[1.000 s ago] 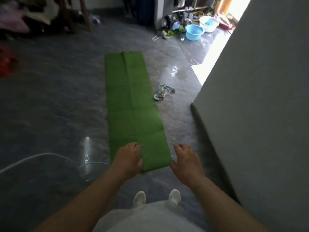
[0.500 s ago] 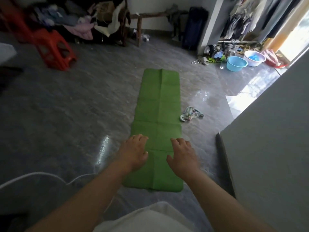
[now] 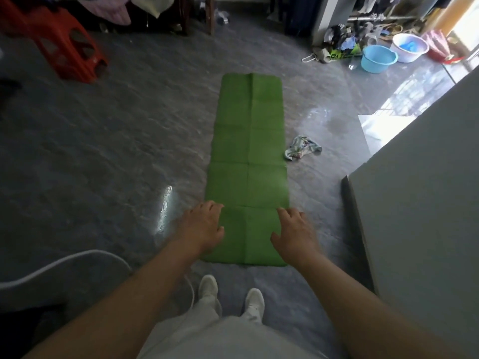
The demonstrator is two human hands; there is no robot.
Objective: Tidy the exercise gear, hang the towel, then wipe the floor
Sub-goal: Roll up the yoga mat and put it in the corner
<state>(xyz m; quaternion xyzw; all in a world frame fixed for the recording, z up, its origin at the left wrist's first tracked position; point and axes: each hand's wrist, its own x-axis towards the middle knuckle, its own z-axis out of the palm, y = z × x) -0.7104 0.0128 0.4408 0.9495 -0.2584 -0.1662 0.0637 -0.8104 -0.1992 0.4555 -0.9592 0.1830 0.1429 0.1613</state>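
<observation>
A long green exercise mat (image 3: 248,156) lies flat on the grey floor, running away from me. My left hand (image 3: 201,229) hovers over the mat's near left edge with fingers loosely spread and holds nothing. My right hand (image 3: 296,234) hangs over the near right edge, also relaxed and empty. A crumpled patterned cloth (image 3: 302,147) lies on the floor just right of the mat's middle. My white shoes (image 3: 230,294) stand just behind the mat's near end.
A grey wall corner (image 3: 414,203) stands close on the right. A red plastic stool (image 3: 59,45) sits far left. A blue basin (image 3: 378,58) and a white basin (image 3: 409,46) stand far right by clutter. A white cable (image 3: 77,257) curves across the floor at left.
The camera has tilted down and my shoes show again. Both hands have spread apart, from the mat's middle toward its near side edges.
</observation>
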